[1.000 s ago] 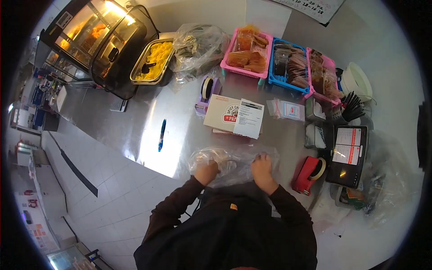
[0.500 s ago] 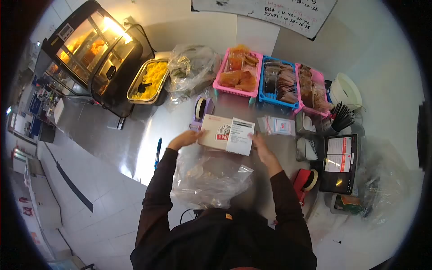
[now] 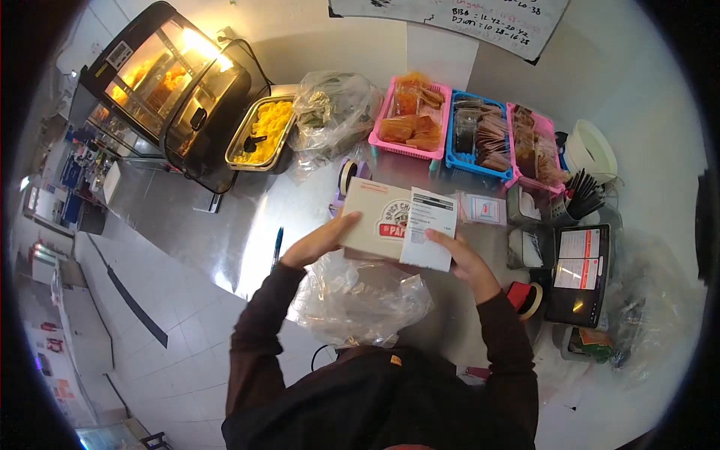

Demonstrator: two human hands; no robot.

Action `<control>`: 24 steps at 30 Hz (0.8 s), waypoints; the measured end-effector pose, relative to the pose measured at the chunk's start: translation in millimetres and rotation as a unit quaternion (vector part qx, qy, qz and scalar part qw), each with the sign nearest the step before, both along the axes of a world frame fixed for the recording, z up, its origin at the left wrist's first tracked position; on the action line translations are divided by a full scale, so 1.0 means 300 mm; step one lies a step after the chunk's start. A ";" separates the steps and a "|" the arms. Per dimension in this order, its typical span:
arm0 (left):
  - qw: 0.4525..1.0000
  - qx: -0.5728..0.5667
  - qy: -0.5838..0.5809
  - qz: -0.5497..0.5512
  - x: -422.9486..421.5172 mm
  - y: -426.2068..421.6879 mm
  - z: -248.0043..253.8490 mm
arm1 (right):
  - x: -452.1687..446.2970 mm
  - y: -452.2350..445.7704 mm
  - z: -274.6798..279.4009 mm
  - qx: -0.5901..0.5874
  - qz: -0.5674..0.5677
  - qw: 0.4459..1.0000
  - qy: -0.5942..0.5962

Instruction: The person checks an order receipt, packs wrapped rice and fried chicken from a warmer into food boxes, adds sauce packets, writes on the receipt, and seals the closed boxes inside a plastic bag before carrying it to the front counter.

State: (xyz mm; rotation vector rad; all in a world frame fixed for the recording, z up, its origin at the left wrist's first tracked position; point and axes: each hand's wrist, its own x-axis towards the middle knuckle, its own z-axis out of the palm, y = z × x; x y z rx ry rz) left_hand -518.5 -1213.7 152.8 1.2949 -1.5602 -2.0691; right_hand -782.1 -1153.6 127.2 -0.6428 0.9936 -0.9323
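Between my two hands is a cardboard food box (image 3: 369, 221) with a red and black logo on its top. A printed paper receipt (image 3: 429, 238) lies over the right part of the lid. My left hand (image 3: 324, 238) grips the box's left edge, and my right hand (image 3: 459, 259) holds its right end with the thumb on the receipt. Beneath the box, nearer my body, a clear plastic bag (image 3: 360, 304) lies crumpled on the steel table. A purple tape dispenser (image 3: 347, 180) stands just behind the box's left corner.
A lit food warmer (image 3: 165, 90), a tray of yellow food (image 3: 262, 135) and sachet-filled baskets (image 3: 409, 120) line the back. At right are a tablet (image 3: 577, 274), a cup of black straw-like sticks (image 3: 577, 199) and a red tape dispenser (image 3: 521, 296). A blue pen (image 3: 277, 246) lies left.
The box with the receipt has come up nearer to the camera and turned slightly, both hands moving with it. My right thumb now lies over the receipt. The whole view has shifted a little.
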 end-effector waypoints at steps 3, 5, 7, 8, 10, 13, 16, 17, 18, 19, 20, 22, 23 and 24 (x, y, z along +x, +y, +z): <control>0.994 0.018 -0.085 -0.064 0.075 0.094 0.171 | 0.068 0.088 0.079 0.026 0.049 0.998 -0.026; 0.988 0.064 -0.116 -0.076 0.150 0.159 0.136 | 0.118 0.153 0.051 0.054 0.086 0.994 -0.039; 0.988 0.071 -0.126 -0.058 0.190 0.253 0.111 | 0.166 0.204 -0.063 0.095 0.133 0.986 -0.038; 0.985 0.115 -0.121 -0.033 0.227 0.289 0.020 | 0.192 0.239 -0.127 0.088 0.139 0.986 -0.030; 0.988 0.128 -0.076 0.045 0.253 0.392 -0.114 | 0.244 0.314 -0.253 0.072 0.148 0.986 -0.013; 0.978 0.168 -0.007 0.120 0.286 0.509 -0.252 | 0.297 0.420 -0.334 -0.151 0.027 0.973 0.173; 0.983 0.138 -0.068 0.101 0.308 0.519 -0.228 | 0.247 0.421 -0.343 -0.080 0.033 0.992 0.089; 0.984 0.109 -0.124 0.073 0.316 0.495 -0.189 | 0.197 0.388 -0.356 -0.008 0.049 0.998 -0.030; 0.979 0.069 -0.192 0.033 0.394 0.461 -0.300 | 0.163 0.371 -0.365 -0.066 0.032 0.987 0.141; 0.960 -0.062 -0.264 0.065 0.349 0.451 -0.218 | 0.138 0.357 -0.366 -0.123 0.012 0.944 0.307; 0.919 -0.191 -0.331 0.094 0.274 0.435 -0.104 | 0.131 0.346 -0.369 -0.176 -0.010 0.869 0.462; 0.837 -0.470 -0.277 -0.037 0.144 0.406 -0.010 | 0.151 0.307 -0.468 -0.230 -0.016 0.854 0.466; 0.791 -0.513 -0.308 -0.126 0.070 0.429 -0.021 | 0.155 0.288 -0.518 -0.256 -0.019 0.845 0.470; 0.734 -0.552 -0.335 -0.211 0.010 0.448 -0.030 | 0.154 0.263 -0.546 -0.272 0.028 0.825 0.494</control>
